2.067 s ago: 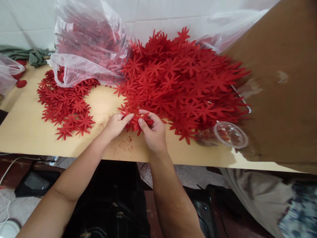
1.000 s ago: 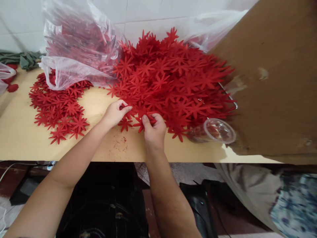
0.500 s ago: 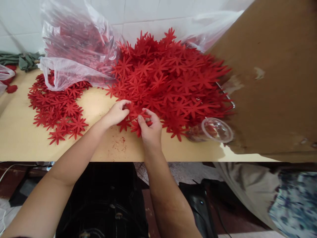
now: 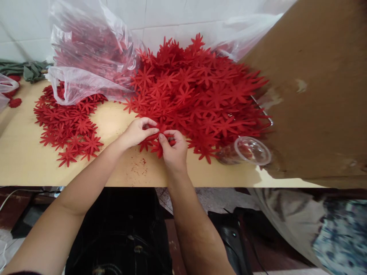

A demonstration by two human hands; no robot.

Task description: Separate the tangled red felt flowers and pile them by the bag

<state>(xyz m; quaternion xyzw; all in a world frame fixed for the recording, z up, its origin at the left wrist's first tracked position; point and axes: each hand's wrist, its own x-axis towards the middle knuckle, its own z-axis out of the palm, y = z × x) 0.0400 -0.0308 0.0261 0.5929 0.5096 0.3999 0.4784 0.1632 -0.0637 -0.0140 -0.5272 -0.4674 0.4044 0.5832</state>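
Between my two hands, at the front of a big heap of red flower-shaped cut-outs (image 4: 183,82), is one red flower cut-out (image 4: 161,129). My left hand (image 4: 140,131) is closed, with thumb and forefinger pinching the flower's left side. My right hand (image 4: 174,147) is closed too, its thumb and fingers gripping the flower from the right. The fingers partly hide the piece they hold. More red flowers lie on the tabletop just beneath my hands. A second, darker pile of red flowers (image 4: 70,122) spreads out to the left.
A clear plastic bag (image 4: 91,49) of red pieces stands behind the left pile. A clear plastic cup (image 4: 249,151) lies tilted at the right, beside a large brown board (image 4: 315,95). Dark green pieces (image 4: 33,71) sit at the far left. Red crumbs dot the table (image 4: 114,172).
My left hand has moved slightly right, and its fingers now meet my right hand's at the flower. My right hand has hardly moved.
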